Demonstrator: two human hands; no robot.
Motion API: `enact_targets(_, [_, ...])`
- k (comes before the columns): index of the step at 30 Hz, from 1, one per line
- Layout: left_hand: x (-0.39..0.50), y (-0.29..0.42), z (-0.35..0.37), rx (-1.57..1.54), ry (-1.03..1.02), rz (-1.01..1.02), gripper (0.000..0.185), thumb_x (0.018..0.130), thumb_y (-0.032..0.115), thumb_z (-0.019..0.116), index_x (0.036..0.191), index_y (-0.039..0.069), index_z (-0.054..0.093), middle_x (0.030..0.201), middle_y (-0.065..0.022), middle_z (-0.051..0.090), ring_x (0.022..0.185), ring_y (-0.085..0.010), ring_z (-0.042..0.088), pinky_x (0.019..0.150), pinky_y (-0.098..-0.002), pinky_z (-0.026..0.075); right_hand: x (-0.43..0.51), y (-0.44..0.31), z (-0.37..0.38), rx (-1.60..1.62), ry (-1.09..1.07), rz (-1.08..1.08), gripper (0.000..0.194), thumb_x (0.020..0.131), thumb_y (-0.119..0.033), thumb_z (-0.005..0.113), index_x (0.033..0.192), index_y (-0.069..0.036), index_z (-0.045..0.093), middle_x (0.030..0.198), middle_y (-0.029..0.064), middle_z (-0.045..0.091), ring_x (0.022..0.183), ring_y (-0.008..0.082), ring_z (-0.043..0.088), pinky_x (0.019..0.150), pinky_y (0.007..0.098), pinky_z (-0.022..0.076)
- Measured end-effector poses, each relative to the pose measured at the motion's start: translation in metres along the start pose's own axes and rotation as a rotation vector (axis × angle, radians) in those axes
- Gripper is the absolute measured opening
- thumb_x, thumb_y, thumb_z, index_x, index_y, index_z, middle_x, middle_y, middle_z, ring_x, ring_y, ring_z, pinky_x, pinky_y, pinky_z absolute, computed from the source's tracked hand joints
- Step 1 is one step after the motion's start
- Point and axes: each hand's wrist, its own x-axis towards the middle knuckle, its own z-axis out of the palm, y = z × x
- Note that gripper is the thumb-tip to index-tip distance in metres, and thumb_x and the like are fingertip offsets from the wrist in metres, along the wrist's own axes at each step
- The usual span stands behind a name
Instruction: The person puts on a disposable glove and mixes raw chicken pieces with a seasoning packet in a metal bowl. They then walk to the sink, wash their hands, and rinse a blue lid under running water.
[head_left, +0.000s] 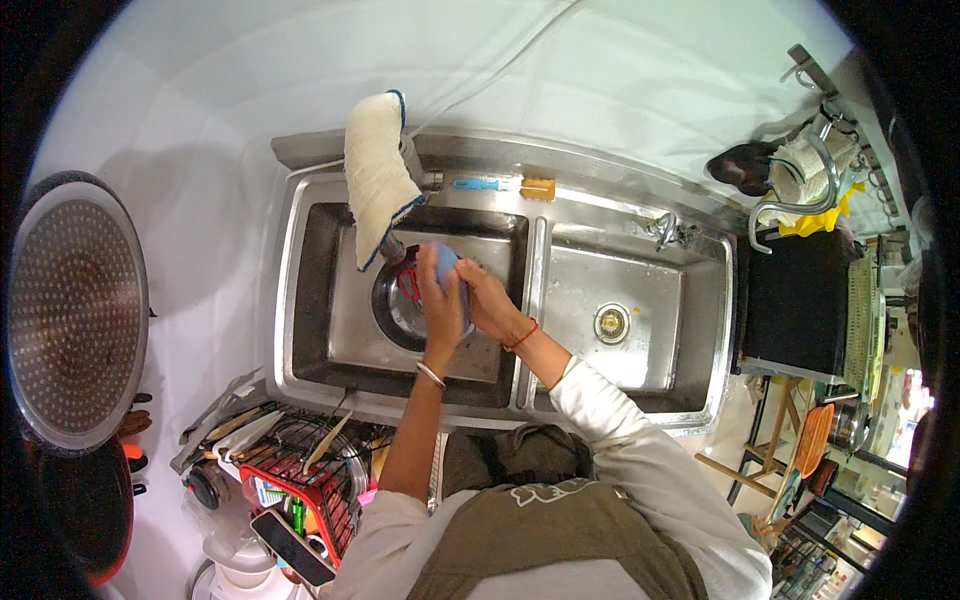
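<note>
Over the left basin of a stainless steel double sink (538, 315), my left hand (441, 292) and my right hand (484, 300) press around a blue, flat, rounded item (448, 259); its kind is unclear. Beneath them a round dark vessel (390, 300), perhaps a bowl or a pan, rests in the basin with something red inside. Both hands partly cover it. A faucet spout (391, 249) comes out above the vessel from under a cream cloth with blue edging (379, 176).
A blue-handled brush (476, 184) and a brown sponge (538, 189) lie on the back ledge. A second faucet (663, 227) stands by the right basin. Near the front left is a wire rack (300, 442) with utensils and a phone (292, 547). A perforated round lid (79, 319) hangs at left.
</note>
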Motion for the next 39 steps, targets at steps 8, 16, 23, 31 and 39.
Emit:
enact_targets(8, [-0.009,0.003,-0.012,-0.641,0.145,-0.518,0.047,0.092,0.033,0.045,0.129,0.007,0.035,0.126,-0.0091,0.040,0.112,-0.0211,0.042,0.093,-0.0336,0.036,0.007,0.007,0.025,-0.946,-0.154,-0.253,0.058,0.093,-0.047,0.028,0.121,0.002,0.041,0.127,0.0174,0.043,0.115,0.0300,0.042,0.099,0.0334,0.0303])
enact_targets(16, [-0.009,-0.031,-0.057,-0.980,0.165,-0.718,0.047,0.089,0.041,0.049,0.122,0.007,0.041,0.115,-0.0061,0.049,0.099,-0.0193,0.052,0.081,-0.0339,0.046,-0.045,-0.029,0.014,-1.840,-0.375,-0.442,0.046,0.091,-0.037,0.037,0.108,0.001,0.055,0.111,0.0176,0.056,0.109,0.0318,0.049,0.097,0.0403,0.0350])
enact_targets(23, [-0.021,-0.012,-0.045,-0.879,0.017,-0.759,0.050,0.089,0.041,0.047,0.127,0.010,0.038,0.121,-0.0071,0.047,0.109,-0.0200,0.048,0.087,-0.0352,0.043,-0.016,-0.027,0.014,-1.943,-0.304,-0.808,0.046,0.090,-0.035,0.038,0.118,0.000,0.048,0.125,0.0178,0.046,0.121,0.0292,0.039,0.105,0.0398,0.0226])
enact_targets(31, [-0.004,-0.019,-0.060,-0.718,0.087,-0.676,0.053,0.090,0.042,0.045,0.128,0.007,0.036,0.121,-0.0076,0.045,0.107,-0.0199,0.047,0.088,-0.0349,0.040,-0.035,-0.052,0.024,-1.769,-0.697,-0.045,0.039,0.094,-0.027,0.034,0.100,0.003,0.057,0.096,0.0160,0.063,0.094,0.0293,0.059,0.084,0.0350,0.0451])
enact_targets(39, [-0.005,-0.039,-0.084,-0.323,0.147,-0.697,0.039,0.090,0.016,0.051,0.124,-0.001,0.041,0.116,-0.0112,0.049,0.103,-0.0197,0.048,0.089,-0.0306,0.039,0.097,-0.064,-0.040,-0.649,0.165,0.030,0.022,0.091,-0.017,0.038,0.095,-0.001,0.052,0.063,0.0057,0.054,0.054,0.0129,0.050,0.050,0.0251,0.0423])
